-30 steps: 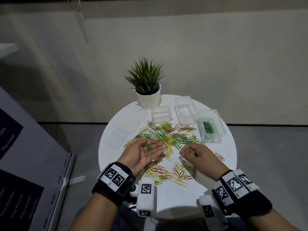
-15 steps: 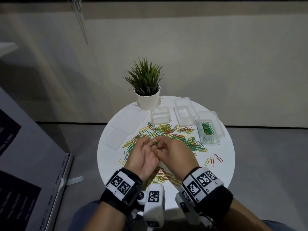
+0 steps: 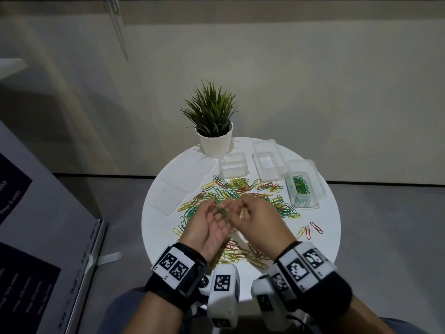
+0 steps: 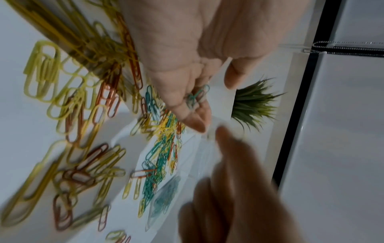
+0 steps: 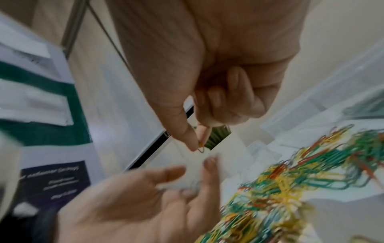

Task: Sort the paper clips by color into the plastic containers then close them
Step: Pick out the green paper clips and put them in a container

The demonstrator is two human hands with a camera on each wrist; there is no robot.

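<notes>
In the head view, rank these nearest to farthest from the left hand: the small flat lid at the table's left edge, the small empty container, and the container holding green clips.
1. Flat lid, just left of the left hand.
2. Small empty container, behind the hand, beside the plant pot.
3. Container with green clips, far over on the right.

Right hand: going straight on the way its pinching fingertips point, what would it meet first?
Probably the left hand, whose fingers carry green paper clips. The right hand, pinching a yellow paper clip, points at those fingers across a narrow gap; exact depth is unclear.
</notes>
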